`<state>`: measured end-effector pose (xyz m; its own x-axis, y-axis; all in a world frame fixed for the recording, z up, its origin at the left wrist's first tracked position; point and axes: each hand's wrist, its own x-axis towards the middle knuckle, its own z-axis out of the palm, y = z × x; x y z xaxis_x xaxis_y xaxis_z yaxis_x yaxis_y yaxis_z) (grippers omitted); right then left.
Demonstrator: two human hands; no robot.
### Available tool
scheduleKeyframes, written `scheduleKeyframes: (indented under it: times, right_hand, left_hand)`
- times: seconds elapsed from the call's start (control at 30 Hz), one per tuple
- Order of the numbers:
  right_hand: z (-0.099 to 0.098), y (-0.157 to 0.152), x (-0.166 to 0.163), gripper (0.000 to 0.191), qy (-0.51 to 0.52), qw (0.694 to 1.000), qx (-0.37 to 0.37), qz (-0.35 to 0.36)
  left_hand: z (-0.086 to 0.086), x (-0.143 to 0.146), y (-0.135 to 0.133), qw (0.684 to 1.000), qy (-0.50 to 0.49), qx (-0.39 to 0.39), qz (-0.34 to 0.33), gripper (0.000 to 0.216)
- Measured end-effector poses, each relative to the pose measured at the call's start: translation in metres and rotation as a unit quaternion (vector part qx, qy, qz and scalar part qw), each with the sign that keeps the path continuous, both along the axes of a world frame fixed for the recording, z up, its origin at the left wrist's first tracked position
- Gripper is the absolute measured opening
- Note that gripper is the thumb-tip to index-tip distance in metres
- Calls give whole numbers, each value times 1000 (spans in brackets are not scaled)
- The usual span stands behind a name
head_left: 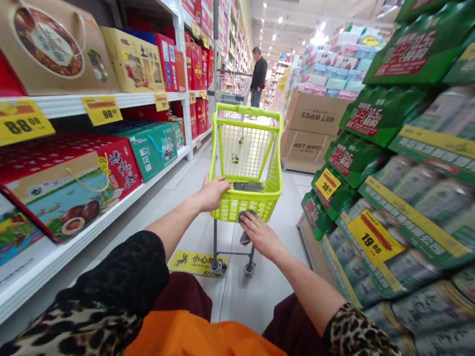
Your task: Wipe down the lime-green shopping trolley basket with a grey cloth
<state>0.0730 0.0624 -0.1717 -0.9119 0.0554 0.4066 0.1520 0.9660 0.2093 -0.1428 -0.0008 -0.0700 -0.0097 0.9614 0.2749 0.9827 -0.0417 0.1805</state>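
Observation:
A lime-green shopping cart (247,156) stands in the aisle straight ahead of me. My left hand (212,193) is closed over the near rim of its basket at the left. My right hand (259,232) rests on the grey handle under the basket's near edge, fingers curled round it. A small dark object (247,186) lies inside the basket near the rim; the rest of the basket looks empty.
White shelves (96,109) of boxed gift sets with yellow price tags line the left. Stacked green drink packs (403,143) wall the right. Cardboard wet-wipes boxes (314,127) stand ahead right. A person (258,77) stands far down the aisle. A yellow floor sticker (195,262) lies under the cart.

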Motion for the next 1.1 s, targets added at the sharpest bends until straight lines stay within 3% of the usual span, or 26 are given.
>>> scheduleKeyframes:
  times: [0.1, 0.17, 0.23, 0.3, 0.37, 0.43, 0.53, 0.57, 0.7, 0.8, 0.9, 1.1]
  right_hand:
    - [18, -6, -4, 42, 100, 995, -11, -9]
    - [31, -13, -11, 43, 177, 984, -32, -11]
    - [44, -22, -18, 45, 227, 972, -59, 0]
    - [53, -33, -24, 47, 248, 965, -83, 23]
    - [56, -41, -28, 47, 253, 961, -102, 41]
    - [55, -45, -31, 47, 241, 963, -113, 39]
    - [49, -45, -33, 43, 210, 971, -111, -25]
    - [47, -44, -32, 41, 200, 972, -105, -58]
    - [38, -50, -25, 43, 149, 979, -56, -127]
    - [25, -56, -14, 57, 114, 988, -25, -105]
    - [12, -50, -5, 53, 125, 987, 0, -97]
    - [17, -24, 1, 42, 174, 981, 31, -81]
  left_hand:
    - [-4, 16, -11, 994, -74, 82, 4, 60]
    - [-13, 36, -17, 961, -213, 176, 33, 53]
    - [-25, 58, -22, 865, -422, 260, 81, 40]
    - [-36, 75, -26, 725, -615, 275, 143, 26]
    - [-43, 86, -32, 660, -693, 245, 156, 18]
    - [-45, 90, -38, 609, -764, 170, 129, 20]
    - [-41, 94, -46, 499, -861, 49, 82, 18]
    - [-40, 97, -48, 481, -873, 29, 76, 17]
    - [-42, 106, -49, 480, -873, 22, 80, 12]
    - [-50, 107, -49, 535, -838, 9, 105, 7]
    - [-52, 105, -49, 597, -791, -33, 130, 10]
    - [-34, 110, -36, 639, -764, -45, 78, 9]
